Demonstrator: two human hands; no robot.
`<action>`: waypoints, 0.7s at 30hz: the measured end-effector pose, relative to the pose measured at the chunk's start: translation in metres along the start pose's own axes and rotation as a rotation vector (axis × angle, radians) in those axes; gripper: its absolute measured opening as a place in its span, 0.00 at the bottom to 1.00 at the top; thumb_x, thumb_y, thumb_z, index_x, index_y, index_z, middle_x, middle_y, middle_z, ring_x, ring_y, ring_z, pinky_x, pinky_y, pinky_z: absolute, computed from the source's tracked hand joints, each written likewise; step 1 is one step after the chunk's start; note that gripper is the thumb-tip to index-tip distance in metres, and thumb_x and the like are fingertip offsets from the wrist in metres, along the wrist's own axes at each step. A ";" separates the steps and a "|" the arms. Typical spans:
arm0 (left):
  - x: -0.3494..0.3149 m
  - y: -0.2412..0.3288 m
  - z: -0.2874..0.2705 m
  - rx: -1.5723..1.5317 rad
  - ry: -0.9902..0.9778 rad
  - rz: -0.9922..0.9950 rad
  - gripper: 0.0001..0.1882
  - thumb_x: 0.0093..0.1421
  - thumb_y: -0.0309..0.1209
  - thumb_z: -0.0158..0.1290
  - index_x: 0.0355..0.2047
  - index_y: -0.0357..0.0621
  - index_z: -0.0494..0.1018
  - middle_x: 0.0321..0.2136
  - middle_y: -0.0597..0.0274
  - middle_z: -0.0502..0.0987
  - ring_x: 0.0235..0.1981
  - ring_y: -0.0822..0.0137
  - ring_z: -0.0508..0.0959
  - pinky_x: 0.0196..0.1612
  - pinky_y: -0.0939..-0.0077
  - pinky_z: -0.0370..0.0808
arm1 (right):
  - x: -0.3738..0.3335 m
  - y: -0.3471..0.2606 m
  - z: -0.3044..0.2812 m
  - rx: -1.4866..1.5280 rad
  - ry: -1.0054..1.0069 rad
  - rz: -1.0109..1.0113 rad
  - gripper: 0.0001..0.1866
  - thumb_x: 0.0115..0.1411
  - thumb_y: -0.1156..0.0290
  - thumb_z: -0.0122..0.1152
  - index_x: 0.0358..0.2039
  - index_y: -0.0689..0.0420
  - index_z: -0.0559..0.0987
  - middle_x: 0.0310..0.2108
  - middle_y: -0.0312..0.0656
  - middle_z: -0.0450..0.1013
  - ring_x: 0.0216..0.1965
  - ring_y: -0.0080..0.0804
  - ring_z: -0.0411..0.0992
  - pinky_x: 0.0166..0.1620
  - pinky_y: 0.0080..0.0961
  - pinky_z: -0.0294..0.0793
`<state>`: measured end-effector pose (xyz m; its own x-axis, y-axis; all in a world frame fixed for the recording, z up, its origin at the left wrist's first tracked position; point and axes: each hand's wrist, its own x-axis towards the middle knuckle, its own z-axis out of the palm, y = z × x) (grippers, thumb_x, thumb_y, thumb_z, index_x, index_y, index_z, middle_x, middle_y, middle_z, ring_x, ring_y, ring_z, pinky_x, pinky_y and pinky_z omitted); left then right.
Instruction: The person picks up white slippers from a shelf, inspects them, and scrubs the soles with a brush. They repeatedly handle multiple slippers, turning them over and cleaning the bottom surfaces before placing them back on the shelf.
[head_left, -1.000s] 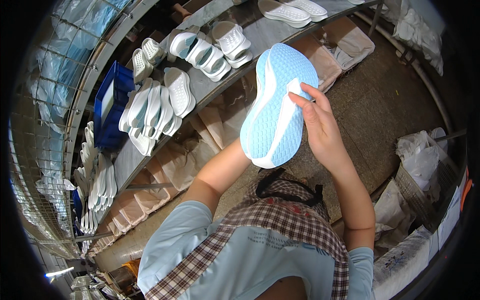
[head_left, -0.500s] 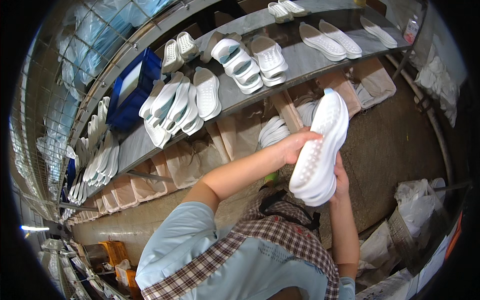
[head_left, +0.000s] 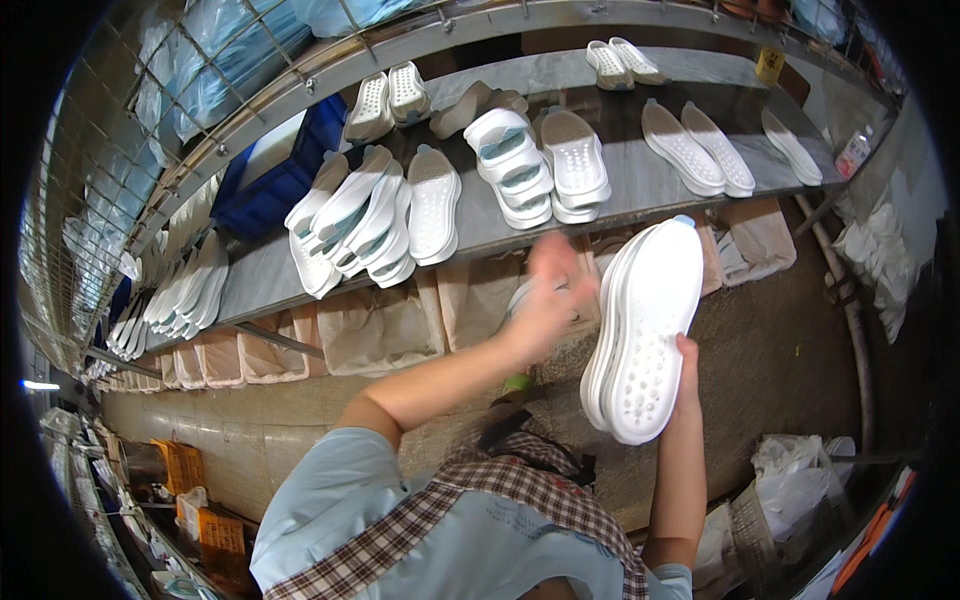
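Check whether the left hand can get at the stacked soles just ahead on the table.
Probably yes: the left hand, though blurred, looks empty, and nothing visible blocks its way to the stacked soles.

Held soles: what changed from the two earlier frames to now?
The held soles went from blue tread facing the camera to white studded side facing it. The left hand has let go and is off to their left, motion-blurred; the right hand holds them alone. The camera view shifted too. Unchanged: the soles on the bench and the blue crate.
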<state>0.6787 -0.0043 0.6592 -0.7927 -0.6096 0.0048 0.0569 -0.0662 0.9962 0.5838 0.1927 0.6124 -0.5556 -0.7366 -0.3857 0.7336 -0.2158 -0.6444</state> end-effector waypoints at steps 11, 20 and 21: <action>0.254 0.057 -0.204 -0.433 0.523 -0.265 0.21 0.57 0.46 0.49 0.47 0.49 0.68 0.41 0.62 0.73 0.40 0.59 0.72 0.41 0.58 0.69 | 0.192 -0.133 0.037 -0.103 -0.107 -0.004 0.30 0.55 0.51 0.53 0.49 0.65 0.70 0.40 0.47 0.75 0.38 0.36 0.76 0.42 0.31 0.77; 0.327 0.020 -0.235 -0.852 0.281 -0.373 0.24 0.59 0.45 0.46 0.52 0.47 0.65 0.50 0.53 0.69 0.51 0.55 0.69 0.51 0.54 0.68 | 0.280 -0.152 0.043 -0.182 -0.007 0.088 0.21 0.56 0.58 0.55 0.42 0.63 0.75 0.37 0.43 0.76 0.37 0.34 0.76 0.42 0.30 0.77; 0.331 0.014 -0.239 -0.842 0.302 -0.385 0.23 0.58 0.43 0.47 0.51 0.47 0.65 0.49 0.53 0.69 0.51 0.55 0.69 0.51 0.55 0.69 | 0.284 -0.153 0.041 -0.159 -0.027 0.121 0.20 0.56 0.57 0.55 0.41 0.62 0.75 0.35 0.42 0.77 0.36 0.32 0.76 0.42 0.29 0.76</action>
<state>0.5622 -0.3960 0.6543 -0.6652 -0.5975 -0.4477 0.3353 -0.7749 0.5358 0.3300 -0.0092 0.6284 -0.4546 -0.7686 -0.4500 0.7221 -0.0222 -0.6914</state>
